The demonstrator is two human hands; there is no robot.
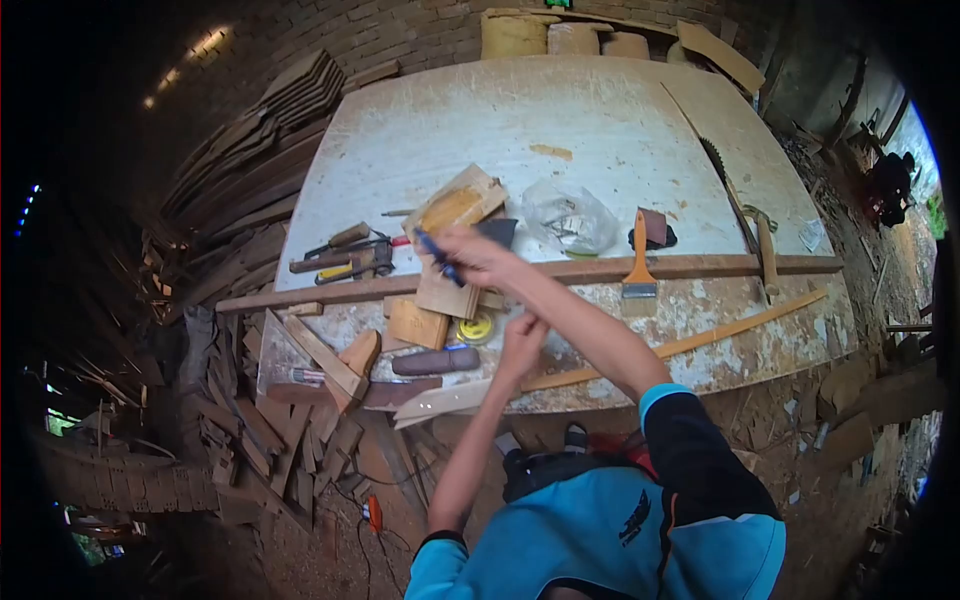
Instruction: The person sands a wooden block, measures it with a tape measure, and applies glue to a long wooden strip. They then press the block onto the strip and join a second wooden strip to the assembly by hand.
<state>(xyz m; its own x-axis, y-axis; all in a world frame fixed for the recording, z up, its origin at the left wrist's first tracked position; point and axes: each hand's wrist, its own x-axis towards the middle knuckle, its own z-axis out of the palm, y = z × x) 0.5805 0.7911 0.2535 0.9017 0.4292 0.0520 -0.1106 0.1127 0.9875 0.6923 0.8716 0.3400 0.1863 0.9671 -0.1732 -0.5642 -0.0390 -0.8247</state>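
Note:
My right hand (472, 254) reaches across to the left, its fingers closed around a slim dark-blue object (437, 254) smeared by motion. It is held over the wooden blocks (460, 208), stacked at angles around a long wooden bar. My left hand (523, 346) is a loose fist just below the right forearm, near the end of the orange-yellow wood strip (680, 344); what its fingers hold, if anything, is hidden. Left of it are a yellow tape roll (475, 328), a dark cylindrical piece (435, 361) and a pale curved piece of wood (445, 402).
The long wooden bar (570, 271) crosses the worn white table (420, 120). A clear plastic bag (570, 217), an orange-handled brush (640, 255) and a saw (730, 190) lie to the right. Hand tools (345, 255) sit at left. Wood scraps (270, 430) pile up beside the table.

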